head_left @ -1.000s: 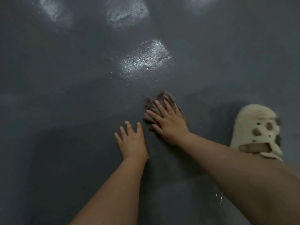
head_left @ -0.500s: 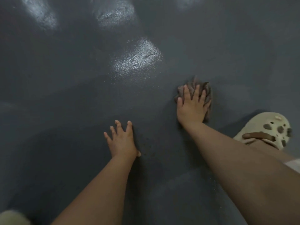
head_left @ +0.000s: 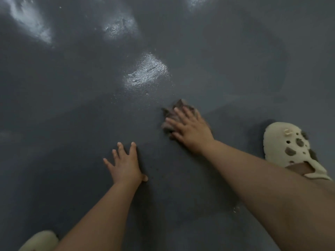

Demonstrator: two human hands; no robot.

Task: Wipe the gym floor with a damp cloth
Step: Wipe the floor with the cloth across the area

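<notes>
Two hands (head_left: 126,163) (head_left: 192,129), one cloth (head_left: 178,105) — two clogs (head_left: 290,147) (head_left: 39,240) (cream)

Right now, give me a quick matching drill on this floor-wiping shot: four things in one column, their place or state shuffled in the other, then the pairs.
Things:
1. left hand
2. right hand
3. cloth
4. clog

States:
A. bunched, under fingers
B. cream, holed, at far right
C. flat on bare floor, fingers spread
D. pressing on the cloth

Pairs: 1-C, 2-D, 3-A, 4-B
</notes>
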